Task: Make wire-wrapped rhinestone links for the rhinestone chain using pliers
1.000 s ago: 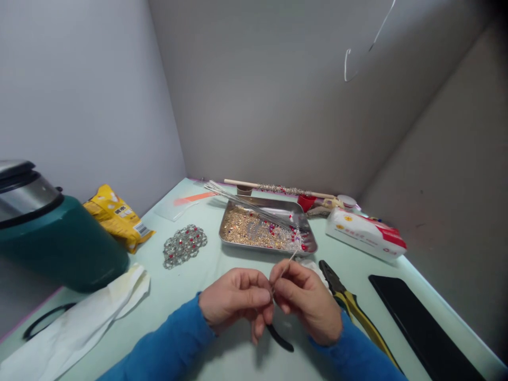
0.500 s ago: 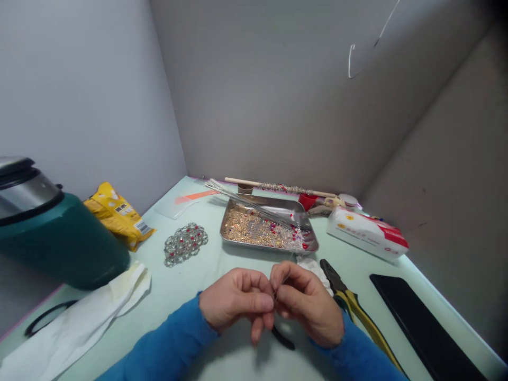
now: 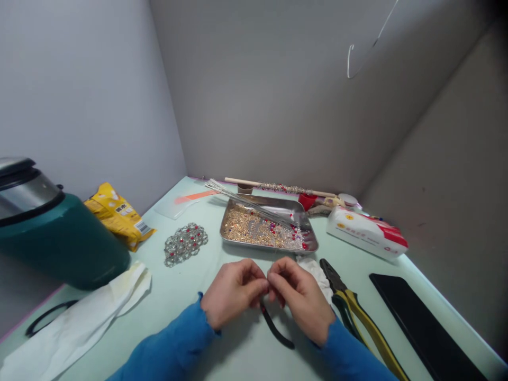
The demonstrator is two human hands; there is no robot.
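Note:
My left hand (image 3: 234,291) and my right hand (image 3: 299,299) meet low in the middle of the view, fingertips almost touching. Both are closed in a pinch on a thin wire, of which the fingers hide nearly all. Below them a black curved handle (image 3: 278,330) with a bit of red at its upper end lies on the table; the rest of that tool is under my left hand. Just beyond my hands is a metal tray (image 3: 238,243) of gold, clear and red beads (image 3: 254,227), with a bundle of thin wires (image 3: 246,201) across it.
Left are a beaded wire piece (image 3: 186,243), a yellow packet (image 3: 119,214), a green bottle (image 3: 67,243) and white tissue (image 3: 79,323). Right are pliers (image 3: 353,307), a black phone-like slab (image 3: 416,323) and a tissue pack (image 3: 365,233). A bead-wrapped stick (image 3: 286,189) lies behind the tray.
Both hands have shifted slightly up and away from me, and their fingertips have regrouped. More of the black handle below them shows.

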